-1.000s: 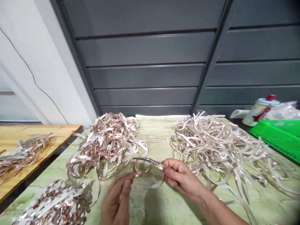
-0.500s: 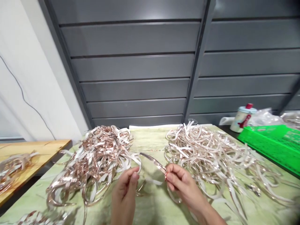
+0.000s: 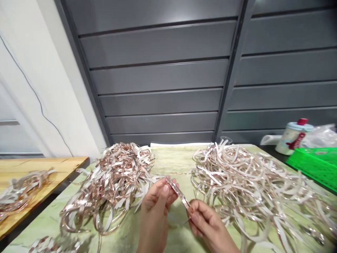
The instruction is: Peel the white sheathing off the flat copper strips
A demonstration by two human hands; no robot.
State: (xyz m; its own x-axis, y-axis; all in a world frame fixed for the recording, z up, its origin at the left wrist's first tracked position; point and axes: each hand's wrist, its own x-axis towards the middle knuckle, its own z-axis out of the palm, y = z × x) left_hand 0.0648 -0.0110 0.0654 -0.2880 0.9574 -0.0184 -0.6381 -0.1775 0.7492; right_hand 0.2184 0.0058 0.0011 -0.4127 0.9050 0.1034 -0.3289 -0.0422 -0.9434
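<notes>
A narrow shiny rose-gold strip (image 3: 180,194) slants between my two hands over the middle of the table. My left hand (image 3: 158,202) has its thumb and fingers closed on the strip's upper end. The lower end is pinched in my right hand (image 3: 204,218). To the left lies a heap of rose-gold and white strips (image 3: 118,175). A larger tangle of pale, curled strips (image 3: 244,175) spreads out on the right.
The table (image 3: 171,158) has a pale green cover. A wooden table (image 3: 65,163) with more strips stands at the left. At the right are a green plastic basket (image 3: 313,168) and a cup with a red top (image 3: 291,138). Grey panels rise behind.
My left hand has moved right and up and taken hold of the strip's free end. The loose white strip near my left fingers is no longer beside them. The view has shifted slightly left.
</notes>
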